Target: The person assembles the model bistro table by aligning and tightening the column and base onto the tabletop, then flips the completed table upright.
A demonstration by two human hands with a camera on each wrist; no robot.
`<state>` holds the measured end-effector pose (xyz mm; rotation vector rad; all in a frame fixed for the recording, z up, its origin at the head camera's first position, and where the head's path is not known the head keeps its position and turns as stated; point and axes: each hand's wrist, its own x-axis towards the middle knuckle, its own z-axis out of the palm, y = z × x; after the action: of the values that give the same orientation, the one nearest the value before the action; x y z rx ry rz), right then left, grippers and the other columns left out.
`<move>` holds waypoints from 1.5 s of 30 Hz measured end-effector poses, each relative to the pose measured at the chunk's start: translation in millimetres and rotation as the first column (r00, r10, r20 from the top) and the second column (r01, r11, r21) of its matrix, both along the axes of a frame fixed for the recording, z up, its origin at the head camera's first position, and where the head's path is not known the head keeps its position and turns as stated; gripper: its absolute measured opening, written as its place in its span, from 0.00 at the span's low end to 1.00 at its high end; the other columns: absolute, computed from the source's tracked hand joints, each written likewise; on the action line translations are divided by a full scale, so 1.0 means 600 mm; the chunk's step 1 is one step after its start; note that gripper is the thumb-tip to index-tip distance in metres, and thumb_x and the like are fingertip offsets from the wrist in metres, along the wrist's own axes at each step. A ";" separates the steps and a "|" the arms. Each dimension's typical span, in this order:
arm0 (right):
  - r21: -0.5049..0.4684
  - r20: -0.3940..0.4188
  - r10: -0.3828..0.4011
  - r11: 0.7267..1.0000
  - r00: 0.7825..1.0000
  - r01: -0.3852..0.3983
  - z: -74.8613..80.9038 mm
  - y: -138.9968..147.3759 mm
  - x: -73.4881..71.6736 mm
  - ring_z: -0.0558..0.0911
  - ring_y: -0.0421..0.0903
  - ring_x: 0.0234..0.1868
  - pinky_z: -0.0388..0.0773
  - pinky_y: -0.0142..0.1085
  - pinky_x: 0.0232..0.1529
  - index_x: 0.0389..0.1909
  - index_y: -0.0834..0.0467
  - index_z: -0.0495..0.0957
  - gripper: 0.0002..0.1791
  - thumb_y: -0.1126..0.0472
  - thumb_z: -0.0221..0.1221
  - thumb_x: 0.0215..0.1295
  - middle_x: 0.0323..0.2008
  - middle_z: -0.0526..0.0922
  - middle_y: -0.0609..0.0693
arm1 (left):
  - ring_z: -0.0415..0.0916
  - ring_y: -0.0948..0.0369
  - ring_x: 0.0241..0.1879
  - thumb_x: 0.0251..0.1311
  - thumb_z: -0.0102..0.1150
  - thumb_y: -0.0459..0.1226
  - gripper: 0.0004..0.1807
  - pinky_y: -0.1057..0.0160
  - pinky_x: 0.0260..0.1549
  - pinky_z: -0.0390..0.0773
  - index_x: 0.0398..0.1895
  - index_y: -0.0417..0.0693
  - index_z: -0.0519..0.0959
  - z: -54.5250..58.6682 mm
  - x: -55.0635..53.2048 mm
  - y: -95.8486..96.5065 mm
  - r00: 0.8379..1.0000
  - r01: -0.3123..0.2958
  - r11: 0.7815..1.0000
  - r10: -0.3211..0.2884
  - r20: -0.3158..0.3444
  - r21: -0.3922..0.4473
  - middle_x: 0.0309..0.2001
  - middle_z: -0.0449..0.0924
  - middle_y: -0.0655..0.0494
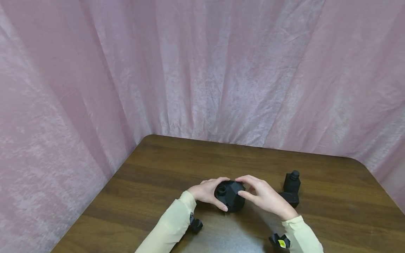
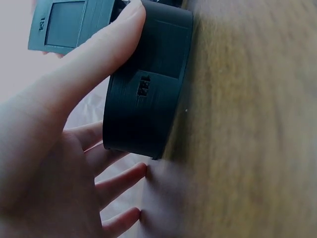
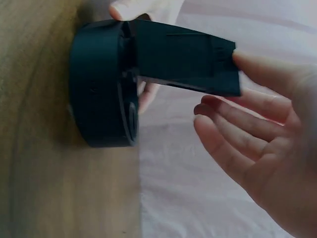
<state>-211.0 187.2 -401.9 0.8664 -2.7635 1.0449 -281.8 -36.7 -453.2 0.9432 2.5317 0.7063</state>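
A short, round black plastic base [image 1: 233,206] sits on the wooden table in front of me. My left hand [image 1: 207,192] grips it from the left, with the thumb on its near side wall. In the left wrist view the base [image 2: 141,114] carries a raised number. A flat-sided, tapering black block [image 3: 183,57] rises from the top of the base, numbered as well. The right hand [image 1: 264,195] pinches this block near its upper end, between thumb and fingertips. Where block and base meet is partly hidden by my fingers.
To the right stands a black part with a round knob on top [image 1: 291,182], beside a low black block [image 1: 290,199] partly behind my right wrist. Black wrist cameras hang under both sleeves. A pink curtain [image 1: 215,70] hangs behind the table's far edge.
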 end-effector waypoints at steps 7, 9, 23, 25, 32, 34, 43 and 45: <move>-0.025 0.047 -0.050 0.998 0.998 0.051 -0.009 -0.008 -0.001 0.74 0.35 0.31 0.71 0.27 0.28 0.48 0.46 0.70 0.19 0.44 0.55 0.57 0.36 0.77 0.39 | 0.65 0.61 0.54 0.33 0.68 0.60 0.52 0.52 0.54 0.61 0.65 0.63 0.54 -0.002 0.002 0.000 1.000 0.000 1.000 0.000 -0.021 -0.003 0.56 0.69 0.62; -0.024 0.036 -0.052 0.998 0.998 0.053 -0.009 -0.009 -0.001 0.74 0.34 0.31 0.70 0.27 0.28 0.47 0.46 0.70 0.19 0.44 0.56 0.57 0.35 0.77 0.38 | 0.65 0.61 0.54 0.33 0.68 0.60 0.52 0.53 0.54 0.61 0.65 0.64 0.54 -0.002 0.003 0.001 1.000 -0.003 1.000 0.003 -0.021 -0.002 0.56 0.69 0.62; 0.108 -0.084 -0.002 0.994 0.996 0.011 -0.012 -0.014 0.001 0.66 0.32 0.22 0.65 0.24 0.23 0.50 0.44 0.72 0.24 0.40 0.56 0.53 0.27 0.66 0.42 | 0.66 0.62 0.53 0.32 0.68 0.60 0.53 0.54 0.52 0.62 0.65 0.64 0.53 -0.004 0.002 0.000 1.000 -0.012 1.000 0.012 -0.014 0.009 0.55 0.69 0.63; 0.098 -0.056 0.011 0.995 0.998 -0.005 -0.011 -0.012 0.001 0.68 0.33 0.25 0.67 0.25 0.26 0.50 0.45 0.73 0.25 0.39 0.55 0.52 0.30 0.68 0.40 | 0.65 0.61 0.54 0.32 0.68 0.59 0.53 0.53 0.53 0.61 0.65 0.64 0.53 -0.005 0.002 0.001 1.000 -0.011 1.000 0.011 -0.010 0.011 0.56 0.69 0.63; 0.079 0.163 0.149 0.983 0.975 -0.164 0.002 0.010 0.012 0.69 0.42 0.58 0.69 0.34 0.51 0.64 0.42 0.59 0.25 0.45 0.44 0.66 0.59 0.65 0.41 | 0.65 0.61 0.53 0.33 0.69 0.58 0.52 0.53 0.52 0.62 0.65 0.63 0.53 -0.004 0.005 0.004 1.000 -0.007 1.000 0.006 0.021 0.027 0.56 0.68 0.65; 0.081 0.200 0.195 0.973 0.960 -0.215 0.005 0.015 0.012 0.64 0.47 0.63 0.66 0.34 0.57 0.66 0.43 0.53 0.26 0.48 0.41 0.68 0.64 0.61 0.44 | 0.66 0.62 0.53 0.32 0.69 0.58 0.52 0.55 0.51 0.63 0.65 0.64 0.53 -0.002 0.006 0.005 1.000 -0.008 1.000 0.007 0.015 0.026 0.55 0.69 0.65; 0.107 0.096 0.195 0.973 0.976 -0.205 -0.001 0.014 0.006 0.74 0.38 0.48 0.72 0.32 0.44 0.64 0.42 0.57 0.26 0.48 0.47 0.65 0.54 0.71 0.41 | 0.66 0.62 0.54 0.31 0.69 0.59 0.53 0.56 0.51 0.66 0.64 0.64 0.53 -0.001 0.001 0.002 1.000 -0.002 1.000 0.003 -0.022 0.007 0.56 0.68 0.63; 0.129 0.068 0.176 0.974 0.982 -0.184 0.000 0.009 0.008 0.74 0.34 0.38 0.72 0.30 0.38 0.64 0.39 0.57 0.27 0.46 0.48 0.63 0.48 0.72 0.39 | 0.66 0.61 0.54 0.31 0.69 0.60 0.53 0.54 0.51 0.65 0.65 0.64 0.53 -0.002 0.001 0.001 1.000 -0.008 1.000 0.008 -0.014 0.002 0.57 0.68 0.64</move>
<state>-206.0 192.8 -401.9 1.1420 -2.8746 0.9284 -281.5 -36.2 -454.4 0.9421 2.5490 0.7074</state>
